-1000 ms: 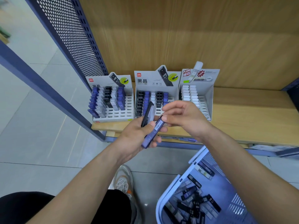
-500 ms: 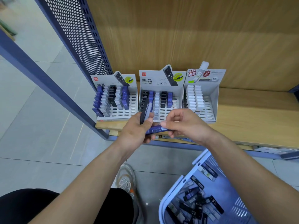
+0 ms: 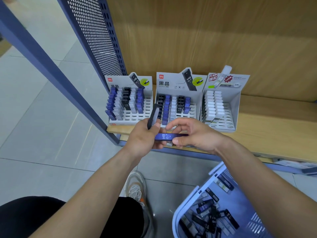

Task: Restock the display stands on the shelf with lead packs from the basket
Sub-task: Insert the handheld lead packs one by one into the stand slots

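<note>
Fingers (image 3: pixel 179 140) of right hand (image 3: pixel 195 134) pinch blue lead pack (image 3: pixel 169 136), just in front of middle display stand (image 3: pixel 171 83). Pack was tilted a second ago, now level, HB 0.7 label up. Upright dark packs (image 3: pixel 152 115) gripped in curled left hand (image 3: pixel 140 138). Stand's slots part filled. Below-right of stand, basket (image 3: pixel 187 200) holds loose packs (image 3: pixel 211 217).

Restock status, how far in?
Done: the three display stands hold partial rows. In hand: right hand pinches a blue HB 0.7 pack; left hand grips a dark pack. Left: empty front slots, many packs in the basket.
</note>
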